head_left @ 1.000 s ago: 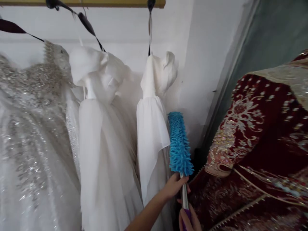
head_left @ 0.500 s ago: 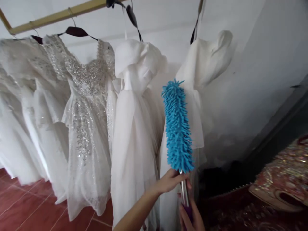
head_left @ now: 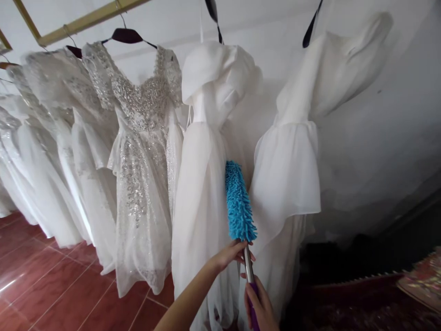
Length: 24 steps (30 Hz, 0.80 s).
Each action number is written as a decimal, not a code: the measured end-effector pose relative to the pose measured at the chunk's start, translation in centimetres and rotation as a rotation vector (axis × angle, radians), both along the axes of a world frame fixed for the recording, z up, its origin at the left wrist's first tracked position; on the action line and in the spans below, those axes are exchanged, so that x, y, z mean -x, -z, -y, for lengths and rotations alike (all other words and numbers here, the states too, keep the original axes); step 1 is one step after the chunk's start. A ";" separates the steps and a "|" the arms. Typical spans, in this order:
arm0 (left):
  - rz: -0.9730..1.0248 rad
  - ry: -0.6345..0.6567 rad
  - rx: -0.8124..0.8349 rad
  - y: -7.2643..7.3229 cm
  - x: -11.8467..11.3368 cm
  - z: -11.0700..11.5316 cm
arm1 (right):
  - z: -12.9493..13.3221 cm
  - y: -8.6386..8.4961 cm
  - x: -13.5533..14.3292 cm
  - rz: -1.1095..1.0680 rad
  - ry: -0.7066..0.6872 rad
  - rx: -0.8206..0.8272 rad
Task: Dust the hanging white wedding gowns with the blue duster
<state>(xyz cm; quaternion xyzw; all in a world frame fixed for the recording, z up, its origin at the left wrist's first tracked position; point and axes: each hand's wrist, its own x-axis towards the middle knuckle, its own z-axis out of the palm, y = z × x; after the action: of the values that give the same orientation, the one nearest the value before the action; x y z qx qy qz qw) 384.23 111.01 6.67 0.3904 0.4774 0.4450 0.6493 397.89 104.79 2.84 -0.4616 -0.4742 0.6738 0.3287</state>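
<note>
A blue microfibre duster [head_left: 238, 202] on a silver shaft with a purple grip stands upright in front of two plain white dresses. My left hand [head_left: 229, 254] pinches the shaft just under the blue head. Lower down, my right hand [head_left: 260, 308] is wrapped around the purple grip at the bottom edge of the view. The duster head sits between the white puff-shouldered dress [head_left: 203, 151] and the white flared-sleeve dress [head_left: 292, 170], close to both; whether it touches them I cannot tell.
A sequined white dress [head_left: 141, 151] and several more white gowns hang on dark hangers from a gold rail [head_left: 86, 20] to the left. Red floor tiles [head_left: 44, 289] lie below. A dark red embroidered fabric [head_left: 418, 280] shows at the lower right, against a white wall.
The view has swung left, so the red embroidered garment has nearly left the frame and more white gowns appear. The duster has shifted left in the view, now between the two plain dresses.
</note>
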 end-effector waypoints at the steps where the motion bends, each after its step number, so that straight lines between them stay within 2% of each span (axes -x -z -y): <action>1: -0.003 0.000 0.009 0.6 -0.1 -0.1 | 0.1 0.4 0.1 0.006 -0.006 0.019; 6: -0.035 0.003 0.057 3.4 -0.7 -0.4 | 0.1 2.6 0.0 0.085 0.045 0.067; 9: -0.049 0.015 0.065 3.9 -0.9 -0.6 | 0.0 2.9 -0.1 0.109 0.072 0.027; 12: -0.046 0.020 0.034 2.6 -1.2 -0.8 | -0.1 1.6 -0.2 0.135 0.073 -0.017; 17: 0.004 0.000 -0.091 -2.0 -1.3 -1.1 | -0.7 -2.0 0.2 0.091 0.072 -0.094; 19: 0.030 -0.023 -0.124 -3.0 -1.1 -1.2 | -1.1 -2.7 0.5 0.069 0.060 -0.095; 21: 0.035 -0.054 -0.125 -2.9 -0.8 -1.4 | -1.2 -2.7 1.0 0.053 0.060 -0.089; 24: 0.013 -0.080 -0.061 -0.9 -0.3 -1.6 | -1.1 -1.5 1.7 0.038 0.103 -0.041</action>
<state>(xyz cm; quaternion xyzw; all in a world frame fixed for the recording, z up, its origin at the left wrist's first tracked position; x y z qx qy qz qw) 384.53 112.62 7.55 0.3878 0.4747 0.4876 0.6217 396.15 105.91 4.31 -0.4915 -0.4697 0.6372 0.3630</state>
